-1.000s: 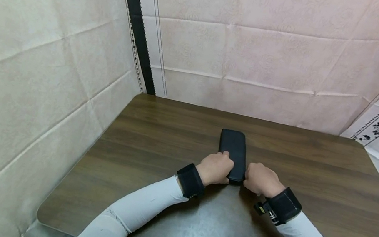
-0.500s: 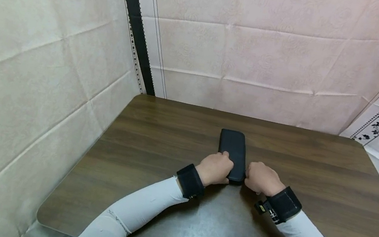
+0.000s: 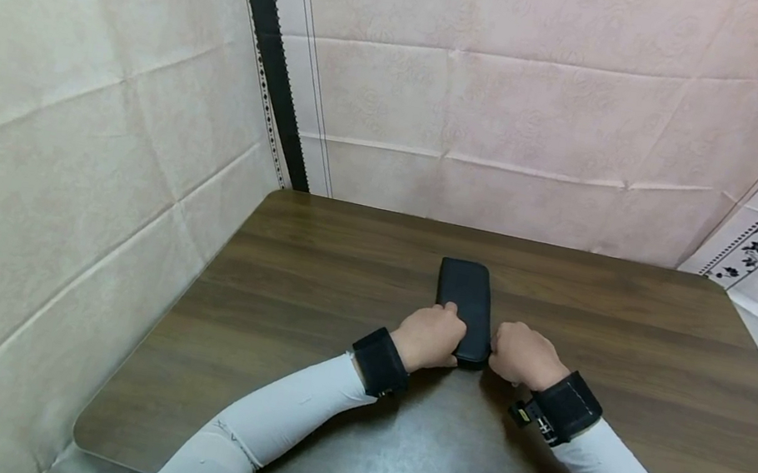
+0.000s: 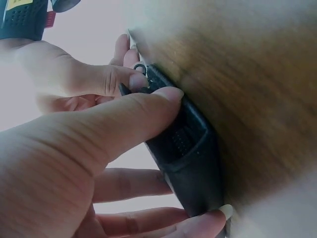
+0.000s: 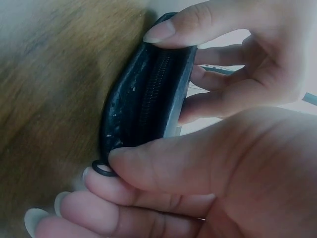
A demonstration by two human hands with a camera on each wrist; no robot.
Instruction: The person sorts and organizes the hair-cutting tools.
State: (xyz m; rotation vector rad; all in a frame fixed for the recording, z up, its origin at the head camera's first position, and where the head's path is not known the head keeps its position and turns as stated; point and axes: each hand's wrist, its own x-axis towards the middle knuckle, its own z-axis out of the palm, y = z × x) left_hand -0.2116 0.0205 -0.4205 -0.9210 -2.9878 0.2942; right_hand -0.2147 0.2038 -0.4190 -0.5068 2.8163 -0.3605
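A black zip wallet (image 3: 466, 294) lies lengthwise on the wooden table. My left hand (image 3: 431, 336) grips its near left part, the thumb on the near end and the fingers along the side. The wallet's zipper teeth (image 5: 157, 82) run along the edge between the two hands in the right wrist view. My right hand (image 3: 527, 357) is at the near right corner, pinching the zipper pull between thumb and index finger. Only the pull's small black ring (image 5: 103, 169) sticks out; the rest is hidden by the thumb.
The brown wooden table (image 3: 344, 264) has rounded corners and carries a grey, shiny area (image 3: 430, 465) at the front. Pale cloth hangs behind it (image 3: 520, 126) and along the left side. Black bands (image 3: 565, 409) with small cameras circle both wrists.
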